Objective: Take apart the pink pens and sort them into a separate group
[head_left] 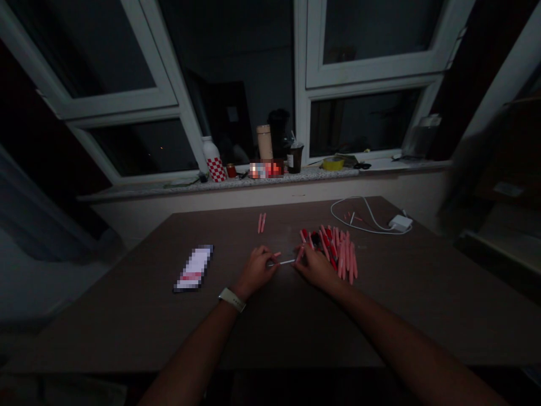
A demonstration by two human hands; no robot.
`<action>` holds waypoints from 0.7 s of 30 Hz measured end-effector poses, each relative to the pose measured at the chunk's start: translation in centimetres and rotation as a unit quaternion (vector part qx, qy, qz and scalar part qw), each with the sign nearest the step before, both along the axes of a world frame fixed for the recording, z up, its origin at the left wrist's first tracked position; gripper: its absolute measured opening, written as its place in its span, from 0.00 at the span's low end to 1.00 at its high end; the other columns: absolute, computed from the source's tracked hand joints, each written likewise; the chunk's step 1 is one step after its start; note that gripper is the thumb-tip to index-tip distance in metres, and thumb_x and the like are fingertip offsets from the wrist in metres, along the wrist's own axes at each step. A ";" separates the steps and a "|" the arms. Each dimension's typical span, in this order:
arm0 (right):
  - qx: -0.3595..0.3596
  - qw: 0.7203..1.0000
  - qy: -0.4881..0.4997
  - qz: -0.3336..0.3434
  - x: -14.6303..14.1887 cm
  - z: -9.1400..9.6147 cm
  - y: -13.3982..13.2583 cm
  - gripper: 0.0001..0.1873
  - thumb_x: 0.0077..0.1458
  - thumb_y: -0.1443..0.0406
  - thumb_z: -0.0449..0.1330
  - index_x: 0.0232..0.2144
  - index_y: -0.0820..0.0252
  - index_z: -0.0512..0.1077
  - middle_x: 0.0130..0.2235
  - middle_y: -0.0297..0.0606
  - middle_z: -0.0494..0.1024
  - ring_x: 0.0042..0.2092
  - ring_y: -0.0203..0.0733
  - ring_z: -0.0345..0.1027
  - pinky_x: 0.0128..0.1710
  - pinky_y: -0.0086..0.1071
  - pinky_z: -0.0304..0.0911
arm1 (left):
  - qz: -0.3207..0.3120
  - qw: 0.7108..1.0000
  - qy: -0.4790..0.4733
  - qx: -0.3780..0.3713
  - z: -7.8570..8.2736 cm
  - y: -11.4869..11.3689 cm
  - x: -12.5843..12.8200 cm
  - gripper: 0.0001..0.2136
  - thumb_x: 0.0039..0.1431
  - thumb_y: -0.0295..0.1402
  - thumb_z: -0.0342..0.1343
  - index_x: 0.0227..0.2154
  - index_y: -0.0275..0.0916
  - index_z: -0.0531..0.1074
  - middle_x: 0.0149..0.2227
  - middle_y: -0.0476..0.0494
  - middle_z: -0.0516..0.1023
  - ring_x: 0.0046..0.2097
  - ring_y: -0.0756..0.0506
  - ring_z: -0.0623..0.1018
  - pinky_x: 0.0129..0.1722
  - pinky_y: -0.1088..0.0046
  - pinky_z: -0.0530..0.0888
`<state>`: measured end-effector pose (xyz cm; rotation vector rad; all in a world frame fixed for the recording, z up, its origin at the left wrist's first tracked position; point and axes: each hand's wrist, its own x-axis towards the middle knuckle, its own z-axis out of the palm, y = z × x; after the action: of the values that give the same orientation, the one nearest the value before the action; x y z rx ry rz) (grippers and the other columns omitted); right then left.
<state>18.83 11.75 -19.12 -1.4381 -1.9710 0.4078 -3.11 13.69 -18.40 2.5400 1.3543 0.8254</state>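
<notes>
A thin white rod [287, 261], which looks like a pen refill, spans the gap between my two hands just above the table. My left hand [258, 269], with a pale watch band at the wrist, pinches its left end, and a short pink piece [276, 255] sticks out by those fingers. My right hand [316, 265] is closed on a pink pen barrel [301, 252] at the rod's right end. Beside and partly behind my right hand lies a pile of pink and red pen parts [347, 254]. Two pink pens [262, 223] lie side by side farther back.
A phone [194, 268] lies left of my hands on the brown table [147, 316]. A white charger [400, 223] with a looped cable [338, 217] and a few small parts sits at the back right. Bottles, a cup [295, 158] and yellow tape [333, 164] stand on the windowsill.
</notes>
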 end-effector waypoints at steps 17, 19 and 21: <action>-0.014 0.997 0.064 -0.029 -0.3 0.7 -0.4 0.50 0.51 0.66 0.60 0.67 0.68 0.35 0.42 0.52 0.77 0.37 0.48 0.74 0.35 0.32 0.64 | 0.000 1.000 -0.007 -0.003 0.0 0.0 0.1 0.03 0.55 0.31 0.58 0.32 0.40 0.74 0.39 0.43 0.71 0.44 0.42 0.71 0.46 0.64 0.68; -0.012 0.997 0.072 -0.037 -0.3 1.0 -0.6 0.53 0.51 0.66 0.60 0.67 0.70 0.31 0.40 0.52 0.77 0.35 0.48 0.74 0.33 0.33 0.64 | -0.001 1.000 -0.008 -0.001 -0.1 0.0 0.0 0.02 0.55 0.31 0.58 0.32 0.40 0.74 0.39 0.44 0.71 0.44 0.43 0.71 0.46 0.65 0.68; -0.010 0.997 0.074 -0.032 -0.2 1.1 -0.7 0.53 0.51 0.66 0.60 0.67 0.69 0.31 0.36 0.48 0.77 0.32 0.47 0.74 0.31 0.32 0.63 | -0.001 1.000 -0.007 -0.002 -0.1 0.1 0.0 0.03 0.55 0.32 0.58 0.32 0.41 0.74 0.39 0.44 0.71 0.44 0.43 0.71 0.46 0.65 0.68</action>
<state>18.58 11.10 -18.00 -1.4367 -1.8030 0.4931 -3.12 13.75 -18.55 2.5266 1.3482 0.8370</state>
